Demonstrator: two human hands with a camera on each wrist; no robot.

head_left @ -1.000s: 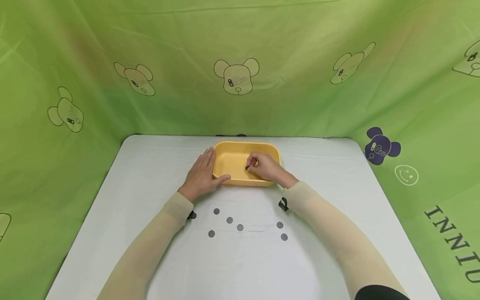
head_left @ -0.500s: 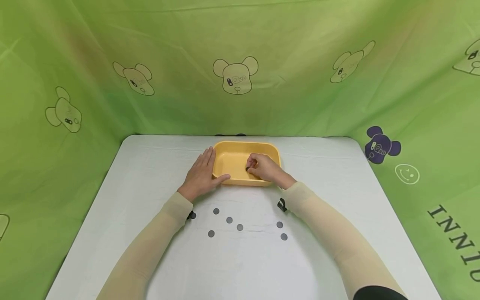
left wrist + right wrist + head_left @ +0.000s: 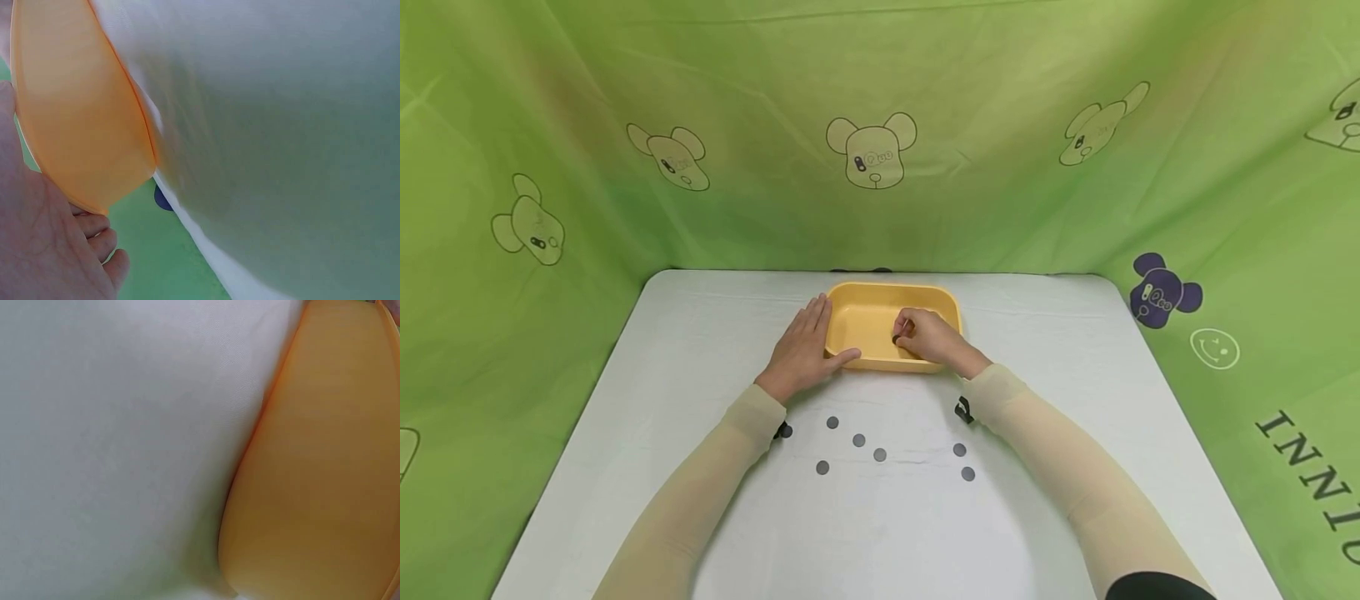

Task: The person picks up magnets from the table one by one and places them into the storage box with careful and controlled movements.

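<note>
A yellow rectangular tray (image 3: 857,293) sits on the white table (image 3: 700,333) toward its far side. My left hand (image 3: 802,350) lies flat against the tray's left end, thumb along the near rim, fingers straight. Over the tray's right half my right hand (image 3: 928,335) has its fingers curled and pinches a small dark disc (image 3: 895,338) just above the tray floor. The left wrist view shows the tray's outer wall (image 3: 75,119) beside my palm (image 3: 44,250). Only the tray wall (image 3: 319,475) and table show in the right wrist view.
Several grey discs (image 3: 858,440) lie scattered on the table in front of the tray, between my forearms, two of them (image 3: 967,473) near my right arm. A green cloth with bear prints (image 3: 872,150) surrounds the table on three sides.
My right hand has sunk slightly lower into the tray with the disc still pinched. The left hand has stayed put.
</note>
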